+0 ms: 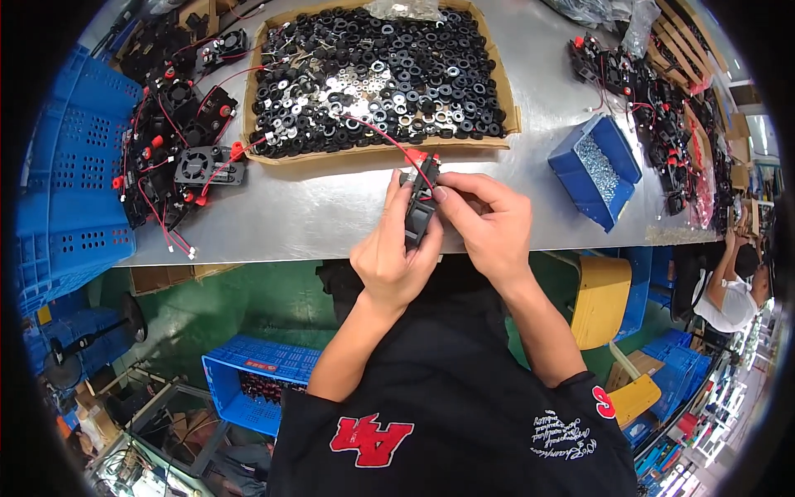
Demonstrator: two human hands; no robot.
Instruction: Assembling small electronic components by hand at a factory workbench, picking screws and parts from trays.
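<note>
My left hand [389,248] is closed around a small black fan unit [420,217], held on edge just above the front of the metal table. A red part sits at its upper end, and a thin red wire [383,132] loops from it toward the cardboard tray. Pinched against the unit's right side is my right hand [495,222], thumb and forefinger close to the wire; the exact spot they grip is partly hidden. Beyond both hands lies a shallow cardboard tray [385,147] full of black rings, silver washers and other small round parts.
Similar fan units [209,166] with red wires pile up at left beside a blue perforated crate [87,124]. A blue bin [617,149] of small metal screws stands on the right. More wired units [662,124] lie at far right. Another person [733,286] works farther off.
</note>
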